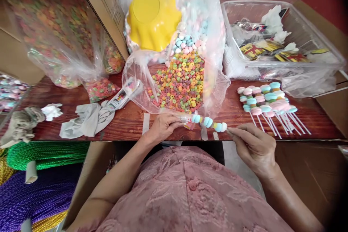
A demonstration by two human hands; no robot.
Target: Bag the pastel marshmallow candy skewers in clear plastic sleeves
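My right hand (254, 146) pinches the end of a thin white stick that carries a row of pastel marshmallow pieces (209, 122), lying level over the table's front edge. My left hand (164, 125) grips the other end of that skewer, fingers closed around it next to a small pink piece. Just beyond lies an open clear bag of small coloured ring candies (181, 83). A pile of finished marshmallow skewers (268, 101) rests on the wooden table (130, 121) to the right of my hands.
A yellow bowl (152, 18) sits upside down on a bag of pastel marshmallows behind the rings. A clear plastic tub (280, 40) with wrappers stands at the back right. Bags of ring candy (67, 43), a cardboard box, crumpled cloths (87, 119) and thread spools (46, 154) lie left.
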